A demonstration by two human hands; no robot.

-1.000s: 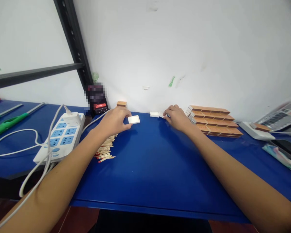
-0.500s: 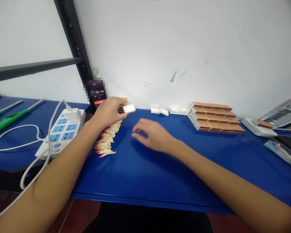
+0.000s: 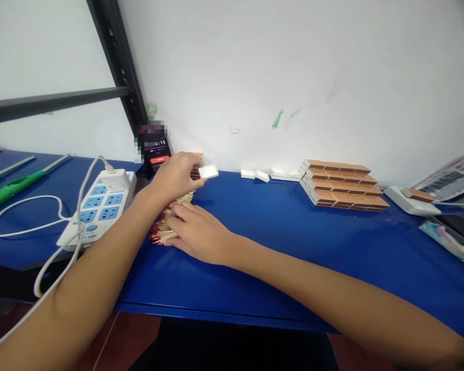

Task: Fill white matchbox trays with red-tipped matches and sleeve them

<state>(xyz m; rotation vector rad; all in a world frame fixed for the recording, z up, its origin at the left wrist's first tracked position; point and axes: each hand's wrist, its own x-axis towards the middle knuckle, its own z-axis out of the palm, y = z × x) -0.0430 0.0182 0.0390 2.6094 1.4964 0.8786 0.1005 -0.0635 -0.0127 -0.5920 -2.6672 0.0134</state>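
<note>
While the left hand [image 3: 178, 175] pinches a white tray [image 3: 209, 171], the right hand [image 3: 201, 232] has reached the matches [image 3: 161, 235], apparently gathering; its grip is unclear.

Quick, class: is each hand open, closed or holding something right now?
Left hand: closed, holding a white matchbox tray.
Right hand: at the matchsticks; whether its grip is closed cannot be told.

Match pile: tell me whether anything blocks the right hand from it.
Nothing visible does: the right hand is right at the near part of the match pile. The left hand, holding a small white tray, is farther back, not between them.
</note>
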